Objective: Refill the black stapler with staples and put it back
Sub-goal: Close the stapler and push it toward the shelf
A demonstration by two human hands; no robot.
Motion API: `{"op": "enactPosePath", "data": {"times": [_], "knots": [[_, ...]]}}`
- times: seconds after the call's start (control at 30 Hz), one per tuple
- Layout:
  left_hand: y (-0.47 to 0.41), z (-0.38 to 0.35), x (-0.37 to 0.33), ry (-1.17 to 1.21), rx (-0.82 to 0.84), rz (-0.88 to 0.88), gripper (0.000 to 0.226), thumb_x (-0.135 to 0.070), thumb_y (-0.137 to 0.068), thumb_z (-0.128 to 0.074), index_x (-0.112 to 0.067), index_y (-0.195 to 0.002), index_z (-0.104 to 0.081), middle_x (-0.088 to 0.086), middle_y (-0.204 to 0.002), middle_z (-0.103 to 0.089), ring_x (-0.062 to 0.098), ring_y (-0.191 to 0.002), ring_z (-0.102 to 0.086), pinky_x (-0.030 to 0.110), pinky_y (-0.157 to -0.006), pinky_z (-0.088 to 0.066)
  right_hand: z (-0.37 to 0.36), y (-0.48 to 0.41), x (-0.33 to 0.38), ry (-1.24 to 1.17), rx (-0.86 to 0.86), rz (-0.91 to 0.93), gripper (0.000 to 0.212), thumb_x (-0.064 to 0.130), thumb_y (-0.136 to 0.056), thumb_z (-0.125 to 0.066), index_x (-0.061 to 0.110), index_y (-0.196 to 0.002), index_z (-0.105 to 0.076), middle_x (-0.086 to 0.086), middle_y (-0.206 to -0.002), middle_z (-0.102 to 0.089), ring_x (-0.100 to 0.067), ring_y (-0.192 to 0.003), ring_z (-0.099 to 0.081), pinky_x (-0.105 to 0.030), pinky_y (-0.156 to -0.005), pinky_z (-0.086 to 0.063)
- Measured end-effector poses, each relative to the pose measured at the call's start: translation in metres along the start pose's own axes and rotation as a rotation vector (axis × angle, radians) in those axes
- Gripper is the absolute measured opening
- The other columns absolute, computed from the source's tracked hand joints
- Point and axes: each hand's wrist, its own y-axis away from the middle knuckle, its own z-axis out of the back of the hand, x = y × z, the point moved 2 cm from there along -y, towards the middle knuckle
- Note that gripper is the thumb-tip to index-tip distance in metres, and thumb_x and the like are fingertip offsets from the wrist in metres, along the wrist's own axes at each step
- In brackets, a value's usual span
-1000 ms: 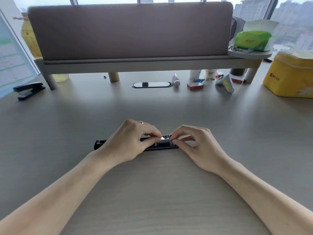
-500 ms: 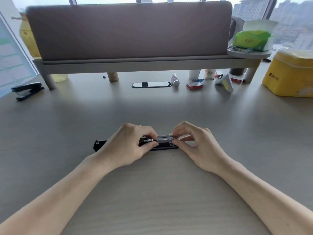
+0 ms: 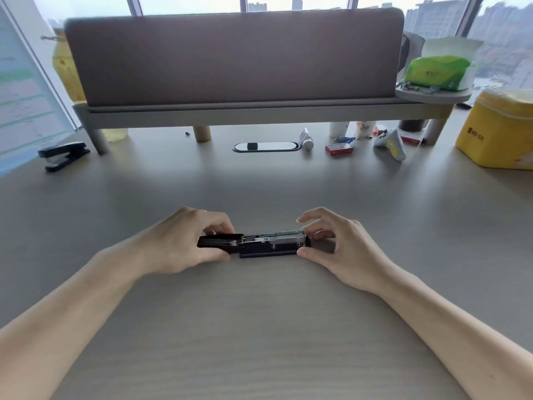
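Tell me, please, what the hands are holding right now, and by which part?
The left hand grips the black stapler by its lid end. The right hand steadies the front end, thumb against the base; the other fingers hover.

left hand (image 3: 184, 241) shifted leftward to stapler (image 3: 268, 246) cover | right hand (image 3: 340, 243) fingers lifted off

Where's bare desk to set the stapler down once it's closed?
The open stapler lies between the left hand and the right hand. The wide strip of desk beyond the hands, before the cable grommet, is bare, as is the patch between the forearms. The far right is crowded: red staple box, tube, yellow bin.
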Motion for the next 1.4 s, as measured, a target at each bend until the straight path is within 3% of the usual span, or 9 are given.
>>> {"op": "enactPosePath", "data": {"times": [0.2, 0.43, 0.67, 0.9, 0.97, 1.03, 1.17, 1.27, 1.4], "knots": [[-0.014, 0.028, -0.017, -0.201, 0.104, -0.034, 0.024, -0.037, -0.082, -0.084, -0.039, -0.105, -0.078, -0.018, -0.094, -0.063, 0.003, -0.087, -0.064, 0.035, -0.083, -0.054, -0.003, 0.0, 0.001, 0.009, 0.003, -0.02, 0.043, 0.034, -0.082, -0.089, 0.037, -0.118, -0.066, 0.019, -0.101, -0.08, 0.005, -0.098, -0.072, -0.017, -0.094, -0.055], [-0.029, 0.053, -0.057, -0.042, -0.116, -0.048, 0.054, -0.035, -0.061, -0.099, -0.033, -0.103, -0.066, -0.009, -0.085, -0.077, -0.002, -0.072, -0.068, 0.012, -0.064, -0.05, -0.002, 0.0, 0.0, 0.002, 0.005, -0.02, 0.049, 0.032, -0.081, -0.09, 0.037, -0.121, -0.063, 0.018, -0.103, -0.08, 0.004, -0.097, -0.073, -0.015, -0.093, -0.053], [-0.049, 0.002, -0.08, 0.073, -0.108, -0.112, 0.03, -0.032, -0.069, -0.095, -0.025, -0.093, -0.078, -0.006, -0.079, -0.08, 0.008, -0.072, -0.074, 0.033, -0.072, -0.061, -0.004, -0.001, 0.0, -0.02, -0.002, -0.02, 0.06, 0.028, -0.08, -0.091, 0.039, -0.128, -0.057, 0.017, -0.102, -0.08, 0.003, -0.095, -0.072, -0.011, -0.09, -0.052], [-0.054, -0.018, -0.084, 0.033, -0.029, -0.118, 0.02, -0.032, -0.08, -0.087, -0.025, -0.098, -0.08, -0.008, -0.086, -0.08, 0.008, -0.078, -0.073, 0.034, -0.075, -0.059, -0.003, 0.0, 0.0, -0.097, 0.015, -0.026, 0.065, 0.017, -0.082, -0.09, 0.031, -0.135, -0.056, 0.013, -0.1, -0.082, 0.003, -0.09, -0.074, -0.005, -0.082, -0.049], [-0.055, -0.02, -0.084, 0.048, -0.028, -0.097, 0.02, -0.042, -0.087, -0.079, -0.024, -0.095, -0.078, -0.009, -0.083, -0.077, 0.008, -0.076, -0.07, 0.033, -0.073, -0.057, -0.002, -0.001, 0.0, -0.11, 0.016, -0.031, 0.065, 0.017, -0.082, -0.09, 0.031, -0.137, -0.056, 0.013, -0.1, -0.082, 0.002, -0.09, -0.075, -0.005, -0.083, -0.05], [-0.058, -0.025, -0.081, 0.104, -0.004, -0.002, 0.044, -0.056, -0.099, -0.057, -0.016, -0.081, -0.065, -0.008, -0.07, -0.064, 0.013, -0.065, -0.058, 0.036, -0.068, -0.047, -0.002, -0.001, 0.001, -0.115, 0.019, -0.033, 0.066, 0.018, -0.083, -0.089, 0.031, -0.138, -0.055, 0.012, -0.1, -0.082, 0.001, -0.091, -0.075, -0.006, -0.085, -0.051], [-0.066, -0.041, -0.078, 0.151, 0.004, 0.165, 0.06, -0.051, -0.11, -0.029, -0.013, -0.064, -0.031, 0.001, -0.057, -0.038, 0.022, -0.055, -0.04, 0.037, -0.061, -0.033, -0.002, 0.0, 0.002, -0.105, 0.023, -0.034, 0.068, 0.02, -0.084, -0.089, 0.032, -0.14, -0.054, 0.013, -0.101, -0.081, 0.0, -0.092, -0.075, -0.008, -0.086, -0.053], [-0.069, -0.049, -0.082, 0.119, -0.038, 0.18, 0.069, -0.054, -0.109, -0.026, -0.012, -0.053, -0.03, 0.003, -0.051, -0.04, 0.022, -0.051, -0.043, 0.038, -0.06, -0.033, -0.002, 0.0, 0.0, -0.099, 0.017, -0.024, 0.07, 0.021, -0.083, -0.089, 0.032, -0.142, -0.053, 0.011, -0.102, -0.081, -0.006, -0.093, -0.075, -0.019, -0.092, -0.058], [-0.071, -0.053, -0.082, 0.062, -0.062, 0.171, 0.072, -0.058, -0.107, -0.023, -0.017, -0.049, -0.034, 0.002, -0.05, -0.043, 0.021, -0.052, -0.046, 0.038, -0.067, -0.038, -0.003, -0.001, 0.0, -0.115, 0.019, -0.017, 0.072, 0.019, -0.083, -0.089, 0.03, -0.143, -0.052, 0.009, -0.102, -0.082, -0.006, -0.092, -0.076, -0.019, -0.091, -0.058]]}}
